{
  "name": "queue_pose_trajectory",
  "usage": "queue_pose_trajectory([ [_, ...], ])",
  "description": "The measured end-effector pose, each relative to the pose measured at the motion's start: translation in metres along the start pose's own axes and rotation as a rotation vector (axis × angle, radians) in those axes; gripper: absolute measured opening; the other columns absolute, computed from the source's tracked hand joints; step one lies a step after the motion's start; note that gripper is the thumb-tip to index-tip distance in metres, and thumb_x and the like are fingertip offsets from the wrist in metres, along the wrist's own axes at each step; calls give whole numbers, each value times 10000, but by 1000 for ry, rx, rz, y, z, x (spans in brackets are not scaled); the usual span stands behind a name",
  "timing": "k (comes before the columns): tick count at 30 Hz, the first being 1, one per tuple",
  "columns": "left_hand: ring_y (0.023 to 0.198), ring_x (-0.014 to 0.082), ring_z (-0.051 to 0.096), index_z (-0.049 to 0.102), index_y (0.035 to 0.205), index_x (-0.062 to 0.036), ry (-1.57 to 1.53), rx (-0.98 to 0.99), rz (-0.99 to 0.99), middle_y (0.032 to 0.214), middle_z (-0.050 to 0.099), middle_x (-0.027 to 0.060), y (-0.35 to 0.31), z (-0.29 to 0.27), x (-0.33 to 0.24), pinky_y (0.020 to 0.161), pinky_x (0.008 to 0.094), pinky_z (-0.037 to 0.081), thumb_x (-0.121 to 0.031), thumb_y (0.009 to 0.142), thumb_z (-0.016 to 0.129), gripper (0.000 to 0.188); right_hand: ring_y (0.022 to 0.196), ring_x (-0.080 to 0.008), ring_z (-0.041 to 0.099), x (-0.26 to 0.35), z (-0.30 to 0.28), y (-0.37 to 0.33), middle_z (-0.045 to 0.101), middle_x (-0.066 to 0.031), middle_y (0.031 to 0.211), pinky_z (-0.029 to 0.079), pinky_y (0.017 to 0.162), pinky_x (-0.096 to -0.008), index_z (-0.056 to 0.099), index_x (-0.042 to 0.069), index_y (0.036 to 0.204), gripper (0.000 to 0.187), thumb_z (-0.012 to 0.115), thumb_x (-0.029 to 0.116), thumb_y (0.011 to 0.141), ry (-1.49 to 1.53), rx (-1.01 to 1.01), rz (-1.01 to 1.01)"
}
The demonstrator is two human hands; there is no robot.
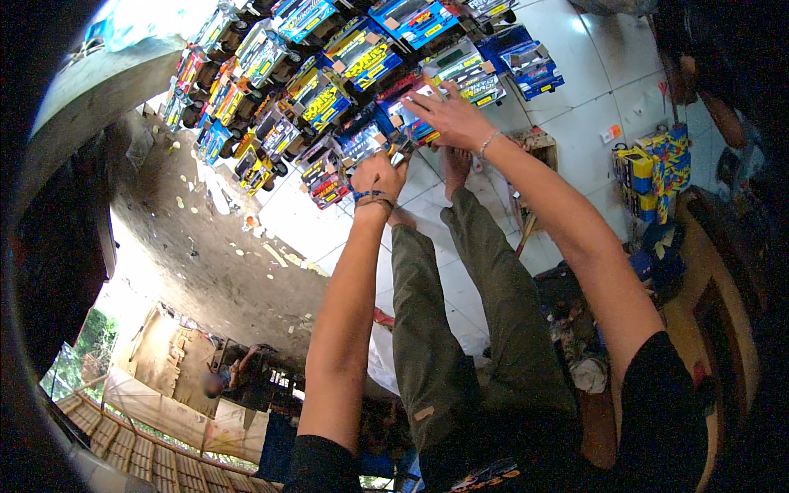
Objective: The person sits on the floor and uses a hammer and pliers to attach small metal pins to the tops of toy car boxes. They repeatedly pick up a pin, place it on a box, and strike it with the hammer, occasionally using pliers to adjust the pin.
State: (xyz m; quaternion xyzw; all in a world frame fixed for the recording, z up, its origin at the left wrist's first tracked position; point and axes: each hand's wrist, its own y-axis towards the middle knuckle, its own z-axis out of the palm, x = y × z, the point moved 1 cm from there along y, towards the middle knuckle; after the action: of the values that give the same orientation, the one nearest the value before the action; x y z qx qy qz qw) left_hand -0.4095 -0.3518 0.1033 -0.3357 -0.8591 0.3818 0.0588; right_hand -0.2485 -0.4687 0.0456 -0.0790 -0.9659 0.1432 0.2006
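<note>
Rows of colourful toy trucks stand close together on the white tiled floor in front of me. My left hand [380, 177] is closed around the near end of a dark blue toy truck [360, 144]; its fingertips are partly hidden. To its right, my right hand [452, 117] reaches over a red and blue toy truck [413, 125], with its fingers spread across the top and gripping it. A red and black toy truck [325, 177] sits just left of my left hand. Beyond my right hand is a silver and green toy truck [467, 72].
A blue toy truck [530, 62] ends the row at right. Yellow and blue patterned stacked items [653, 168] stand on the tiles [588, 123], near another person's arm [723, 119]. Scraps litter the grey ground [214, 255] at left. A wooden box [538, 148] lies beside my foot.
</note>
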Motion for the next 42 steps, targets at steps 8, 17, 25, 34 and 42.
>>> queue_pose_trajectory([
  [8, 916, 424, 676, 683, 1020, -55, 48, 50, -19, 956, 692, 255, 9, -2, 5, 802, 495, 543, -494, 797, 685, 492, 1191, -267, 577, 16, 29, 20, 467, -50, 1464, 252, 1142, -524, 344, 249, 1487, 951, 829, 313, 672, -11, -96, -1],
  [17, 909, 411, 679, 683, 1023, -57, 29, 82, -14, 962, 698, 240, 11, -2, 5, 807, 490, 535, -514, 799, 682, 510, 1209, -250, 562, 14, 30, 20, 467, -56, 1467, 310, 1090, -509, 414, 302, 1447, 880, 826, 287, 670, 8, -133, -28],
  [25, 843, 391, 693, 684, 956, -23, 108, 56, 39, 908, 702, 225, 16, 2, 4, 732, 472, 557, -487, 794, 713, 493, 1202, -244, 568, 14, 25, 19, 529, -19, 1413, 210, 1141, -566, 537, 351, 1337, 477, 579, 218, 881, 98, -111, -8],
  [34, 881, 398, 689, 679, 980, -33, 57, 6, -14, 948, 701, 232, 14, 17, 4, 767, 488, 549, -496, 783, 724, 505, 1160, -238, 596, 12, 27, 20, 546, -17, 1397, 246, 1119, -554, 545, 357, 1325, 474, 580, 207, 878, 58, -128, -13],
  [42, 837, 392, 689, 668, 1005, -45, 63, 0, 6, 903, 699, 221, 16, 18, 0, 734, 480, 554, -472, 795, 719, 479, 1131, -268, 607, 10, 29, 20, 501, -71, 1438, 335, 1072, -503, 462, 327, 1422, 692, 571, 31, 806, 61, -99, -21],
])
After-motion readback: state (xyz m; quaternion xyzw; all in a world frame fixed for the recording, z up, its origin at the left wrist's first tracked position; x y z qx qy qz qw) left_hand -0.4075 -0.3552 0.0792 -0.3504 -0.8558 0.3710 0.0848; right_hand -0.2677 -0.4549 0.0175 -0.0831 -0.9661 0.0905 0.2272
